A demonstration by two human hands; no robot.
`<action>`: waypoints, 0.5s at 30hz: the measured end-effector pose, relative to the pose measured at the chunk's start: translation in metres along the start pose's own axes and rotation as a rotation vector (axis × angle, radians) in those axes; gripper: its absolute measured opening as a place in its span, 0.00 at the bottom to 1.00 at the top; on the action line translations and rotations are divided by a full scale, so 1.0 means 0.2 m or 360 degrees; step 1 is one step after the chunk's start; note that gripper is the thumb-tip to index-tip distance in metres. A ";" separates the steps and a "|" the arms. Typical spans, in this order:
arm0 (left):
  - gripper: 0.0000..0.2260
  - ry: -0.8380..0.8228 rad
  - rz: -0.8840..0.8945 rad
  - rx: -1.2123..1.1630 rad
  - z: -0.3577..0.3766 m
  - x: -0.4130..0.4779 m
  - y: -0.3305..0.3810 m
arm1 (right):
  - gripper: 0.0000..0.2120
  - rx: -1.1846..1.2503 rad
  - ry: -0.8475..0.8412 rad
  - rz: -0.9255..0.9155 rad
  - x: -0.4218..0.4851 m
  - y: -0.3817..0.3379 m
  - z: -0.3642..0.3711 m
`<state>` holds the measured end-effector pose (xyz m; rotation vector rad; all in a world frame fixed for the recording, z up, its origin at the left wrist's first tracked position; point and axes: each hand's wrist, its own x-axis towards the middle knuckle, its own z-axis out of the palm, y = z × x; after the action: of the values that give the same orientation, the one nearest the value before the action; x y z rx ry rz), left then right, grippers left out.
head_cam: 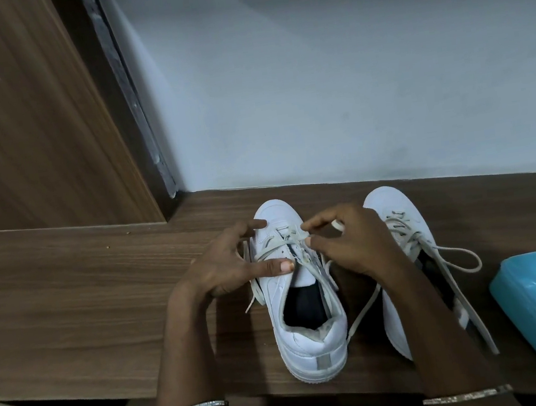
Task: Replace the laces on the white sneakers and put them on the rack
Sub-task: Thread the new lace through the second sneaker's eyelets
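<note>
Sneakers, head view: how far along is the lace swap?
Done: nothing visibly finished, and no spare laces are in view. In hand: the left hand steadies the nearer sneaker while the right hand pinches its slack lace near the toe-end eyelets. Left: the other sneaker is laced with loose ends. Both sit on a wooden shelf; I cannot tell whether that is the rack.

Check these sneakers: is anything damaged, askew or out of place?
The lace of the sneaker that the left hand touches looks frayed near the tongue. The other sneaker is untied, one loop lying loose on the wooden shelf. A few specks lie further left.
</note>
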<state>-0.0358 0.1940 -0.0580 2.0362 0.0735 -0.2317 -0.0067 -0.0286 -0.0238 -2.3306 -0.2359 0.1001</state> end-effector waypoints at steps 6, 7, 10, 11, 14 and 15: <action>0.42 -0.0018 0.0059 0.0046 0.02 0.01 0.00 | 0.05 -0.0086 0.0097 -0.0113 0.02 0.02 0.09; 0.42 -0.0026 0.0055 0.0085 0.02 0.01 0.00 | 0.08 -0.0109 0.0088 -0.0094 0.02 0.02 0.08; 0.42 -0.0054 0.0057 0.0150 0.01 0.01 0.00 | 0.09 0.0084 0.0066 0.0024 0.02 0.01 0.06; 0.42 -0.0057 0.0059 0.0146 0.01 0.01 0.00 | 0.08 0.0272 0.0086 0.0105 0.02 0.00 0.04; 0.42 -0.0058 0.0068 0.0140 0.02 0.01 0.00 | 0.12 0.1018 0.0045 0.0317 0.01 -0.02 -0.03; 0.42 -0.0064 0.0063 0.0138 0.02 0.00 0.00 | 0.14 0.1261 0.0000 0.0333 0.01 -0.01 -0.05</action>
<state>-0.0352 0.1908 -0.0590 2.1161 -0.0019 -0.2545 -0.0032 -0.0327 -0.0156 -1.5570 0.0518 0.2476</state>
